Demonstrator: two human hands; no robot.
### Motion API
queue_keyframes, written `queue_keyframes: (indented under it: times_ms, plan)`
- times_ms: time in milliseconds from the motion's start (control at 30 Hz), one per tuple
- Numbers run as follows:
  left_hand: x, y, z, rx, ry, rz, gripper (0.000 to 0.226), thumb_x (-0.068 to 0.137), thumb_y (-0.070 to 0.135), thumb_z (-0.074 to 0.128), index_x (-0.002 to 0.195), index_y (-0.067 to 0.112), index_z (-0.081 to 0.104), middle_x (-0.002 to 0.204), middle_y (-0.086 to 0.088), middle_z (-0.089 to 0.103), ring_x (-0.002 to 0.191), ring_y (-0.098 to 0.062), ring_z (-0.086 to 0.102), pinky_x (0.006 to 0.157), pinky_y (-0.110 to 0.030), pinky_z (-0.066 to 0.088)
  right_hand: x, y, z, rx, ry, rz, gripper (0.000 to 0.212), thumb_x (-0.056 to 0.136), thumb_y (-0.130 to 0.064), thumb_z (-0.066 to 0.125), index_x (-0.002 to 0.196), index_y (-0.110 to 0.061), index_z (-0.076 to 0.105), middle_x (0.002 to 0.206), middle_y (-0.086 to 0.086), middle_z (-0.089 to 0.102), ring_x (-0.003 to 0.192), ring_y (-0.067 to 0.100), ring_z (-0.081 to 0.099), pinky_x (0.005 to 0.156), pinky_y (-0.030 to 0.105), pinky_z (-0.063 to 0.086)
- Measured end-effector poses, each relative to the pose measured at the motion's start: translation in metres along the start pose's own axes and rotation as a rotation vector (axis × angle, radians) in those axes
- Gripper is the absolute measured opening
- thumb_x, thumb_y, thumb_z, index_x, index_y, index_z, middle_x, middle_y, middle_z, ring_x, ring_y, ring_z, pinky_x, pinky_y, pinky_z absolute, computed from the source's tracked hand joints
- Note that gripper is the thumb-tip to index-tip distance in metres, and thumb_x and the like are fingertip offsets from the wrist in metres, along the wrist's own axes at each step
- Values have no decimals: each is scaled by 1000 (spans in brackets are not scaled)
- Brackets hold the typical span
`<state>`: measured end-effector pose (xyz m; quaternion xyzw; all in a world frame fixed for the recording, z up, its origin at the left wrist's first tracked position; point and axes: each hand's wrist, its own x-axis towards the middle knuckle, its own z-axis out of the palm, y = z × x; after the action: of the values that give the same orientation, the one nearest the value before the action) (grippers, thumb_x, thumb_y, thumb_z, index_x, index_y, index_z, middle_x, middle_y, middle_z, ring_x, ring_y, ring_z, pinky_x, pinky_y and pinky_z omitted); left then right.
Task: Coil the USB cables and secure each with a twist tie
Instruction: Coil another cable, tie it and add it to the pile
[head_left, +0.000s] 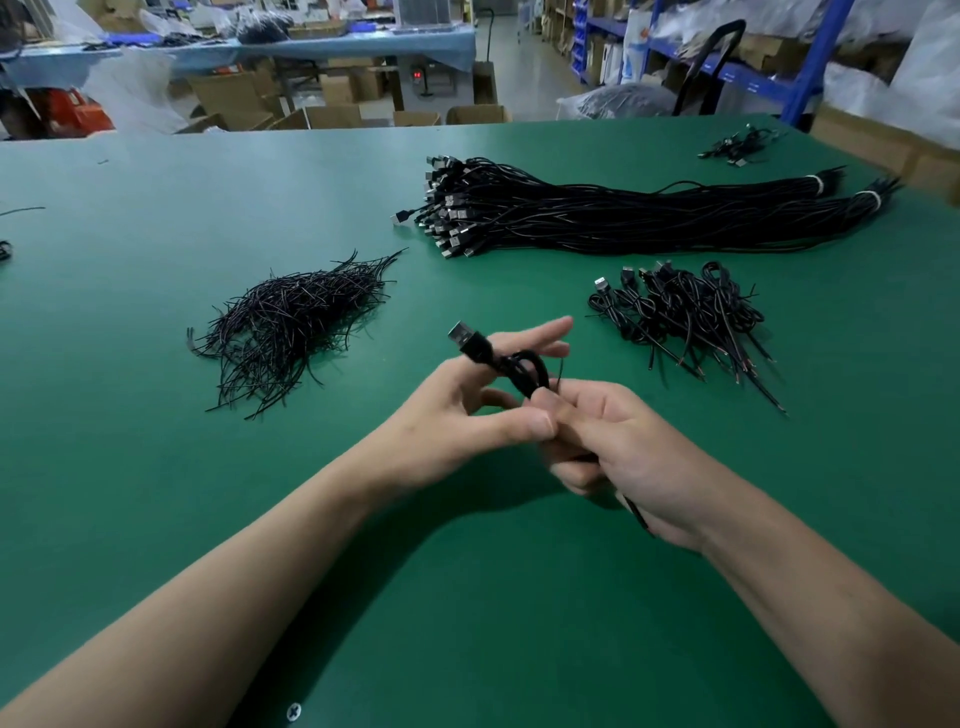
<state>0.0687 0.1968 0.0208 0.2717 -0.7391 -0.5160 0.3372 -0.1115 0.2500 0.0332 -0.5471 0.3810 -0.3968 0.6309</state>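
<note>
- In the centre of the frame I saw the left hand (467, 410) and the right hand (618, 447) meeting above the green worktop (130, 467).
- Both hands were closed around one black USB cable (524, 371), folded in a small coil; its plug (464, 335) pointed to the upper left.
- The pile of twist ties (291, 325) lay at centre left.
- The finished coiled cables (685, 312) lay at centre right, and the long uncoiled bundle (623, 213) lay above them.

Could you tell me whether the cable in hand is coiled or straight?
Coiled: the cable loops between both hands, plug sticking out.
</note>
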Motion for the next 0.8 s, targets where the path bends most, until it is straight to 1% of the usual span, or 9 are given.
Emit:
queue_keyframes:
  times_ms: [67,100,233,367,467,533,600,700,800]
  plan:
    - [-1,1,0,24,-54,-1,52,85,32,74,135,25,63,134,2,62,126,-23,58,107,-41,45,-1,-1,2,-35,-48,18,30,106,-26,42,98,-1,56,55,-11,26,43,3,21,40,11,21]
    - [-2,2,-1,44,-64,5,47,85,35,75,130,23,66,129,3,63,124,-25,59,107,-40,46,-2,-1,2,-42,-65,25,27,107,-26,42,99,-3,52,56,-11,25,43,3,20,40,11,21]
    - [-4,4,-7,73,-25,29,41,87,37,74,123,19,70,125,4,63,119,-23,60,104,-58,44,-3,-1,0,-1,-90,14,26,102,-30,43,83,-13,43,57,-13,24,45,2,20,41,11,20]
    - [-2,5,-7,128,31,62,41,82,30,76,118,11,70,117,9,67,101,-12,62,89,-60,45,-2,0,-2,23,-87,9,28,98,-37,48,76,-19,48,61,-10,24,46,5,19,42,12,20]
    - [-3,5,-8,132,55,81,41,80,32,77,116,12,72,115,2,68,102,-18,62,84,-57,45,-2,2,-4,82,-103,22,30,103,-38,50,78,-22,56,68,-3,22,50,7,19,44,13,20]
    - [-3,6,-8,139,61,83,40,80,34,77,115,14,73,115,1,69,106,-23,62,83,-59,43,-2,3,-6,150,-120,38,19,101,-32,48,90,-18,56,79,7,19,56,10,17,46,15,19]
    - [-3,6,-8,132,58,84,38,80,34,77,112,12,73,111,5,69,103,-21,61,82,-58,42,-2,3,-8,195,-136,46,13,95,-24,43,99,-13,50,78,5,20,57,11,17,48,17,20]
    - [-3,6,-9,116,49,100,31,81,31,75,105,12,74,109,-5,69,99,-24,60,79,-57,41,-3,4,-10,226,-193,59,15,95,-19,39,102,-11,50,69,-5,32,54,9,23,52,20,24]
    - [-3,5,-11,119,59,109,33,82,31,75,104,7,74,109,-17,68,100,-39,58,77,-58,39,-3,5,-13,218,-246,60,29,102,-20,40,125,-7,53,75,-3,30,58,10,26,55,21,25]
